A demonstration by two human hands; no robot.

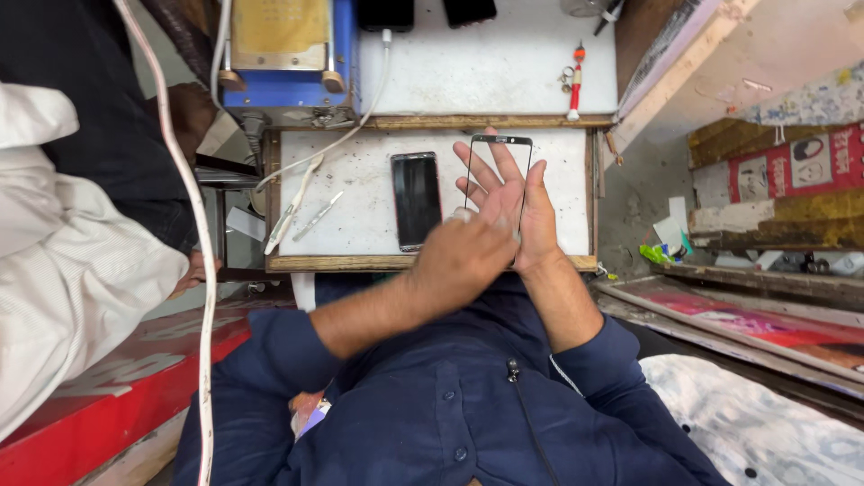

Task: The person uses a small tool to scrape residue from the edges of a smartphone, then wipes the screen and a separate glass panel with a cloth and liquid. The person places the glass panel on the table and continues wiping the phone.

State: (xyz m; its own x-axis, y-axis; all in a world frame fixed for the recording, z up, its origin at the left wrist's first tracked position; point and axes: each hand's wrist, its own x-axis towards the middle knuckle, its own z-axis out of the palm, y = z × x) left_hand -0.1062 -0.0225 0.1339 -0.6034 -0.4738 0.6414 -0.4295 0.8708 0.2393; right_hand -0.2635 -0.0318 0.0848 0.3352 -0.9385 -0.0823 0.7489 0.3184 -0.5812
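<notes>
Above the white bench (360, 225), a thin glass screen panel (500, 162) lies flat on the open palm of the right hand (517, 211), fingers spread. Left hand (463, 256), its grip curled together, presses on the panel's lower end. 1 dark phone (416, 200) lies just beside.

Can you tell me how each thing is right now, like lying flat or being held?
Glass panel: held up, resting on the right hand's open palm.
Right hand: open, fingers spread, under the glass.
Left hand: closed, pressing on the glass's lower part.
Phone: lying flat on the tray, screen dark.
Tweezers: lying on the tray, untouched.
Screwdriver: lying on the bench, untouched.
</notes>
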